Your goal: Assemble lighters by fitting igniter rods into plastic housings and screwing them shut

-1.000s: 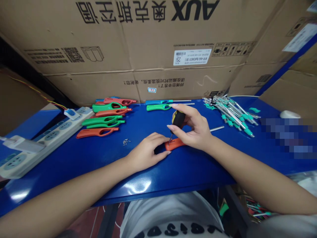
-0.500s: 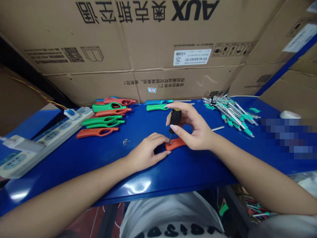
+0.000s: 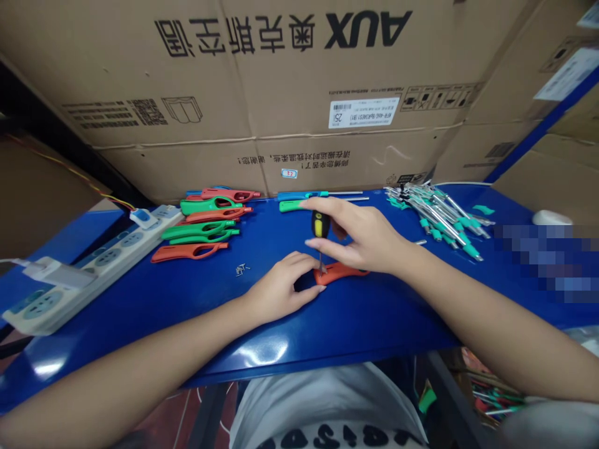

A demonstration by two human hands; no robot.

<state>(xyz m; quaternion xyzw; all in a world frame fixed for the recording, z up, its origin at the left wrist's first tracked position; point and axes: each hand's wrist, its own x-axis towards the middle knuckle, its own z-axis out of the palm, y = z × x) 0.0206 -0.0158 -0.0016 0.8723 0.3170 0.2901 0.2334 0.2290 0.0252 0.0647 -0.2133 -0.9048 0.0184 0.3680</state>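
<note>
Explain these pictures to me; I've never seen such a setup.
No machine here: a person works bare-handed. Every picture comes from one camera worn on the head, looking forward and down. The right hand holds a screwdriver upright, its tip at one end of an orange handle; the left hand grips that end on the blue table. Left of the hands lie metal bits, more handles and a power strip; at the right, a pile of metal rods. Cardboard stands behind.
</note>
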